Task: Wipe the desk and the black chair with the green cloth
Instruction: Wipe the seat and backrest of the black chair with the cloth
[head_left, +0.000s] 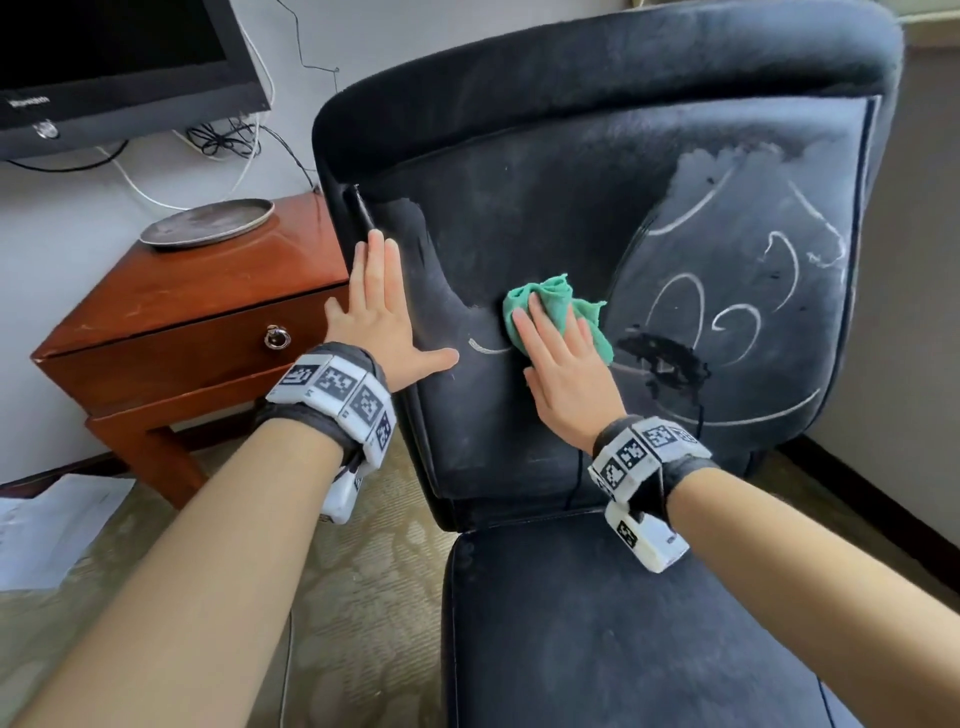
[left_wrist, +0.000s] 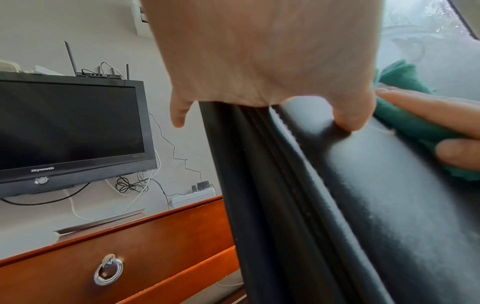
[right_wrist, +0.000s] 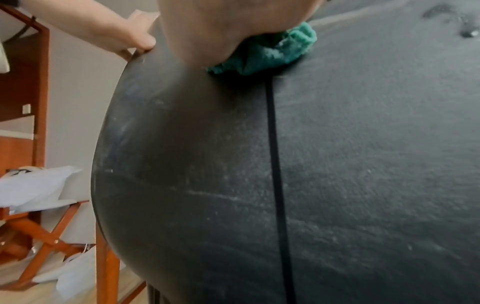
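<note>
1. A person's right hand (head_left: 563, 358) presses a crumpled green terry cloth (head_left: 558, 312) flat-fingered against the backrest of a black padded leather chair (head_left: 597, 218); the fingers lie straight over the cloth, pressing rather than clutching it

2. The left hand (head_left: 382, 312), fingers straight and spread, rests on the chair's left edge, apparently bracing it

3. Left of the cloth the backrest looks darker and rubbed clean; right of the cloth, white chalk-like scrawls (head_left: 737, 306) and a dusty haze cover the upholstery, so the chair appears roughly half done at best, with the seat looking dusty too

4. The reddish wooden counter with a ring-pull drawer (head_left: 208, 312), left of the chair, carries a round grey metal tray (head_left: 208, 223); whether it has been wiped cannot be told

5. The bunched cloth has no clear long axis; its loose folds stick out up and right, beyond the fingertips
</note>
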